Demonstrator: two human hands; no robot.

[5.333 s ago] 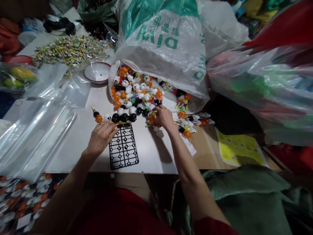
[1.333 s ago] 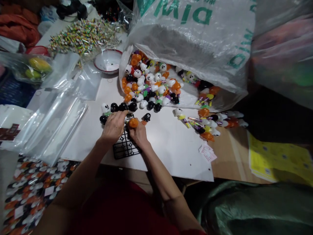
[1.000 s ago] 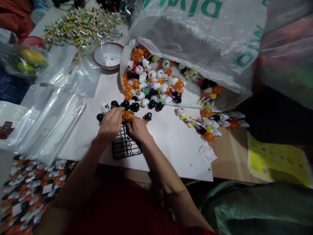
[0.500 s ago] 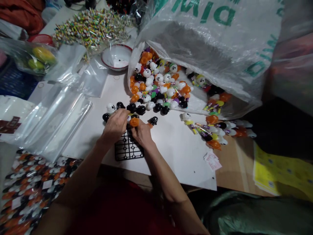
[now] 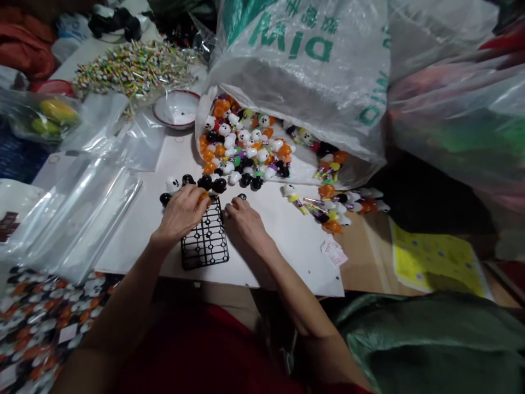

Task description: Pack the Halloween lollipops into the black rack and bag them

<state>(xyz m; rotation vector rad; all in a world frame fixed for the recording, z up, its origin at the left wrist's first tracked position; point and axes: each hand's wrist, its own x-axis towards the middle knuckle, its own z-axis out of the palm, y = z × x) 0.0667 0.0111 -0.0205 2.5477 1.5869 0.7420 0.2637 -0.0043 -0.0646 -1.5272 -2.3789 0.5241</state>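
Observation:
A black plastic grid rack [image 5: 205, 241] lies on the white board, its far end partly under my left hand [image 5: 183, 210]. My left fingers are closed around an orange figure [image 5: 204, 198] at that far end. Right of the rack, my right hand [image 5: 247, 223] rests low with curled fingers on a small black figure [image 5: 241, 196]; most of that figure is hidden. Several black figures [image 5: 212, 183] and a white ghost figure [image 5: 172, 184] stand in a row just beyond my left hand.
A large white sack [image 5: 295, 71] spills Halloween figures [image 5: 246, 145] at the back. More figures [image 5: 336, 207] lie to the right. Clear plastic bags [image 5: 82, 213], an enamel bowl [image 5: 177, 109] and a heap of small colourful tubes [image 5: 135, 71] are on the left. Yellow sheets [image 5: 438, 260] lie at the right.
My right hand has left the rack's far end and moved right, onto the black figure that lay beside it. My left hand stays at the rack's far end. The camera view has shifted.

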